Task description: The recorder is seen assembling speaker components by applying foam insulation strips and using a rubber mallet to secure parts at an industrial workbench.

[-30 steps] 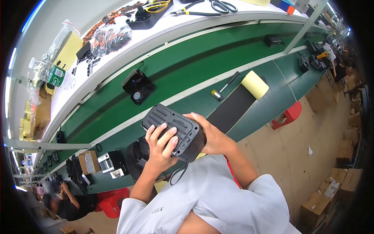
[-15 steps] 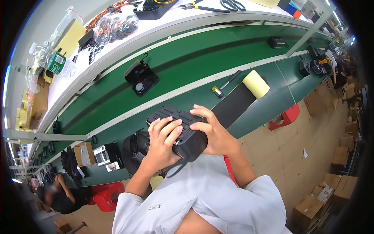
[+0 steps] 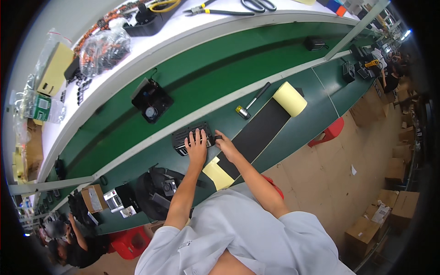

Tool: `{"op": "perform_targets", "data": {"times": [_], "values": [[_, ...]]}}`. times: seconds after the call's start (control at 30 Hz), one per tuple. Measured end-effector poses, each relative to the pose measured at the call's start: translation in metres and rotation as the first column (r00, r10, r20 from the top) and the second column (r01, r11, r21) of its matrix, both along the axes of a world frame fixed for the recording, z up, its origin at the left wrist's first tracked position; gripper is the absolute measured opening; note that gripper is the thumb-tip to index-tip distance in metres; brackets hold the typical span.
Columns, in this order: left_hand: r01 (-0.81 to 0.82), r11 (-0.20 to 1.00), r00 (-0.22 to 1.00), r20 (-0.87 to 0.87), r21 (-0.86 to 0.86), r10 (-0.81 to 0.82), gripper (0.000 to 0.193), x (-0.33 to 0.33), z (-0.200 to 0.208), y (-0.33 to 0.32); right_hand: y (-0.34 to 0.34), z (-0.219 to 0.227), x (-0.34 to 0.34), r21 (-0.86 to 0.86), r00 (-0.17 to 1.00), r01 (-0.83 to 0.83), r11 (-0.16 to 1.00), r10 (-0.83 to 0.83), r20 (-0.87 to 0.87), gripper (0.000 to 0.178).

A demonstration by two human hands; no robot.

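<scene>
A black ribbed plastic box [image 3: 179, 140] rests on the green bench in front of me. My left hand [image 3: 197, 146] lies over its top with the fingers stretched out. Just right of the box, my right hand [image 3: 225, 145] pinches a short black strap [image 3: 217, 137] at its side. A long black sheet [image 3: 259, 130] with a yellow backing stretches beside my right forearm, its far end under a yellow roll [image 3: 290, 99]. The peeled yellow flap [image 3: 218, 173] is near my right elbow. A hammer [image 3: 253, 101] with a yellow face sits beyond the sheet.
On the green belt behind, an opened black case [image 3: 152, 100] shows a round speaker. A black bag [image 3: 158, 195] lies left of my arm, near a cardboard box [image 3: 94, 198]. Pliers [image 3: 217, 11] and scissors [image 3: 259, 4] are on the upper shelf. A red stool [image 3: 327, 132] stands at right.
The black box has gone from close to my chest down onto the bench. My left hand now lies on top, and my right hand has shifted from the box to the strap.
</scene>
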State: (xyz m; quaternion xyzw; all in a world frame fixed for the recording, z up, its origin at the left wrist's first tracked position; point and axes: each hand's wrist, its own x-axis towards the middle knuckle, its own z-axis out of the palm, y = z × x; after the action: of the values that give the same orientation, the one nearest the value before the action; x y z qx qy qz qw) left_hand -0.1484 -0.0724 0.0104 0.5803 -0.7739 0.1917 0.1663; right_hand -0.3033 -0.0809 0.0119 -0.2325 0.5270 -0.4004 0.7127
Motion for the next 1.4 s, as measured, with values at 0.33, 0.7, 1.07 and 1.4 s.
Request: {"op": "perform_targets", "data": {"times": [0.33,0.7,1.07,1.4], "values": [[0.047,0.945,0.983,-0.183,0.325,0.014,0.105,0.027,0.067,-0.019,-0.05,0.054,-0.05,-0.07,0.667,-0.364,0.929,0.207,-0.716,0.04],[0.115,0.884,0.971,-0.238,0.453,-0.004,0.094,0.034,0.035,-0.033,-0.068,0.025,0.053,-0.21,0.214,-0.746,0.632,-0.071,-0.974,0.025],[0.262,0.843,0.952,-0.267,0.471,-0.146,0.082,0.032,0.028,-0.027,-0.058,0.022,0.038,-0.192,0.089,-0.877,0.441,-0.243,-0.966,0.041],[0.033,0.737,0.958,-0.23,0.675,0.168,0.051,0.02,0.04,-0.031,-0.053,0.012,0.038,0.176,0.48,-0.076,0.981,0.191,-0.856,0.057]]}}
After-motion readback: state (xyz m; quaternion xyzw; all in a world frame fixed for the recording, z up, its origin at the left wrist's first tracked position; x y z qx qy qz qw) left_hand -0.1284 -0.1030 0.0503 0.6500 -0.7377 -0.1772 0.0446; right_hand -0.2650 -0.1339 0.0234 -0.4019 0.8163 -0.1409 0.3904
